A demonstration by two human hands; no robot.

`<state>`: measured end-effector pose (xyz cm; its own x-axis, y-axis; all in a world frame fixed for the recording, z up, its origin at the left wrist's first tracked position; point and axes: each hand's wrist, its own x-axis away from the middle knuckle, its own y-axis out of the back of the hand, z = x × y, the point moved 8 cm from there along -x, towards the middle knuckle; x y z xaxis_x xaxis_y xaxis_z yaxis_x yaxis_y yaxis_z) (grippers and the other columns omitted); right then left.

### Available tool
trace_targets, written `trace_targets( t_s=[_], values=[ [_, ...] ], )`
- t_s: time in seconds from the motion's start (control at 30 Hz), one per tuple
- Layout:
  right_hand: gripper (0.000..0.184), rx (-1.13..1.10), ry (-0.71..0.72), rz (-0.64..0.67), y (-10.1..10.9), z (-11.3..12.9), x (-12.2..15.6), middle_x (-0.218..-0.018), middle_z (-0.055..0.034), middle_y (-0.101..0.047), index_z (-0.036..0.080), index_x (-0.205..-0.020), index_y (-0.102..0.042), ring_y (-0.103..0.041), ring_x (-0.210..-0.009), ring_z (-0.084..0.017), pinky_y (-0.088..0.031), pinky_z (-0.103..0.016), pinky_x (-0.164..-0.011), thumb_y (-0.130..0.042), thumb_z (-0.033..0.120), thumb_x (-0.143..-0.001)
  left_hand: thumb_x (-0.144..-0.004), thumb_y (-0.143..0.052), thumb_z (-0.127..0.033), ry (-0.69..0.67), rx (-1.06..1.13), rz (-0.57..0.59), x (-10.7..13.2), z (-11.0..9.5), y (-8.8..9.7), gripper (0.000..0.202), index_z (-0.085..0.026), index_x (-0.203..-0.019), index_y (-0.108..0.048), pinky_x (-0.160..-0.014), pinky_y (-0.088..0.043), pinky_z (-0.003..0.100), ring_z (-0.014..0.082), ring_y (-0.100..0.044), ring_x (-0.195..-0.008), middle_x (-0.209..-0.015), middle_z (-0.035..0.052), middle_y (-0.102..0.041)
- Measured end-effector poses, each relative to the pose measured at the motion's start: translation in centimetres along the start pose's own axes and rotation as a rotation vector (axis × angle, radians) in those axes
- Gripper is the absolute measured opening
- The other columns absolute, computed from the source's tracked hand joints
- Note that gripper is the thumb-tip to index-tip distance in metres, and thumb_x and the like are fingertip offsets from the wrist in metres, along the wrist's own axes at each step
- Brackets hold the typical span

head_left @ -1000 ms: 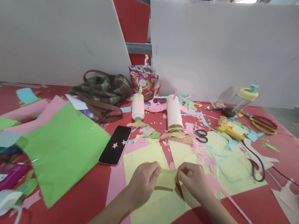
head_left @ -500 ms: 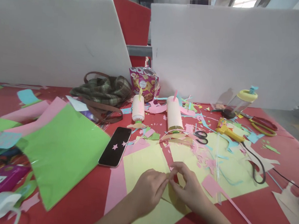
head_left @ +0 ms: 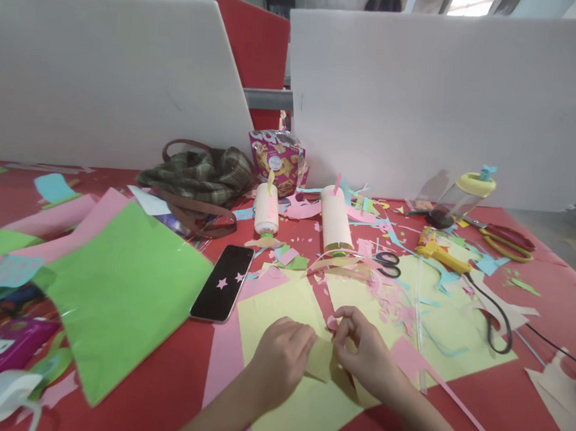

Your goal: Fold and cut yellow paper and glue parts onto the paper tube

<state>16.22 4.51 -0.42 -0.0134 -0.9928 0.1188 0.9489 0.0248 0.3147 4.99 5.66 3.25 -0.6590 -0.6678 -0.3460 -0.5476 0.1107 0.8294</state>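
My left hand (head_left: pixel 282 358) is closed on a small piece of yellow paper (head_left: pixel 320 359), which sticks out to the right of its fingers. Just right of that paper, my right hand (head_left: pixel 365 350) has its fingers curled in a pinch, and what they hold, if anything, is hidden. A small pink paper bit (head_left: pixel 331 322) shows beside its fingertips. Both hands are over yellow sheets (head_left: pixel 282 303) lying on the red table. Beyond my left hand lies a black-screened phone (head_left: pixel 223 283) with two pink paper stars (head_left: pixel 222 283) on it.
Two white rolls (head_left: pixel 335 218) stand ahead among paper scraps, near black-handled scissors (head_left: pixel 388 264). A yellow glue gun (head_left: pixel 444 252) with a cord and a clear bottle (head_left: pixel 462 197) are at right. Green paper (head_left: pixel 127 297) spreads at left. White panels (head_left: pixel 422 100) close off the back.
My hands have drawn apart slightly, the left moving left and the right moving right. The small yellow paper piece at my left fingers now shows between them.
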Motion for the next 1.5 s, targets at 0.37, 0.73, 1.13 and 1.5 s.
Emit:
trace_targets(
  t_s=[0.37,0.73,1.13,1.5],
  values=[
    [0.033,-0.073,0.123,-0.065,1.4,0.5,-0.2,-0.074,0.0002,-0.057,0.022,-0.100,-0.034,-0.056,-0.073,-0.013,-0.044,-0.030,-0.071,-0.044,0.012,-0.070,-0.084,-0.030,-0.016,0.170,0.097,0.016,0.3,1.8,0.4,0.025,-0.018,-0.061,-0.039,-0.053,-0.031,0.024,0.0117,-0.039,-0.052,-0.053,-0.0015,-0.042],
    [0.031,0.149,0.221,-0.032,0.1,1.9,0.7,-0.067,0.0021,-0.062,0.023,-0.098,-0.038,-0.059,-0.070,-0.013,-0.045,-0.025,-0.067,-0.044,0.009,-0.070,-0.082,-0.036,-0.019,0.146,0.237,0.057,-0.2,0.5,0.0,0.022,-0.017,-0.072,-0.055,-0.055,-0.039,0.023,0.0131,-0.052,-0.060,-0.064,0.0022,-0.059],
    [0.030,0.291,0.353,0.013,-0.6,2.1,1.3,-0.072,-0.0012,-0.061,0.022,-0.098,-0.041,-0.060,-0.070,-0.013,-0.047,-0.024,-0.064,-0.041,0.008,-0.071,-0.070,-0.042,-0.013,0.116,0.170,-0.064,-0.7,0.0,0.8,0.024,-0.017,-0.054,-0.059,-0.050,-0.041,0.024,0.0120,-0.052,-0.045,-0.046,0.0006,-0.057],
    [0.027,0.245,0.258,-0.007,0.4,2.0,0.8,-0.069,-0.0003,-0.062,0.022,-0.095,-0.041,-0.060,-0.072,-0.015,-0.045,-0.025,-0.065,-0.042,0.010,-0.071,-0.067,-0.046,-0.011,0.212,0.121,-0.069,-0.7,2.0,1.1,0.020,-0.016,-0.056,-0.062,-0.057,-0.043,0.028,0.0133,-0.054,-0.050,-0.053,0.0012,-0.063]
  ],
)
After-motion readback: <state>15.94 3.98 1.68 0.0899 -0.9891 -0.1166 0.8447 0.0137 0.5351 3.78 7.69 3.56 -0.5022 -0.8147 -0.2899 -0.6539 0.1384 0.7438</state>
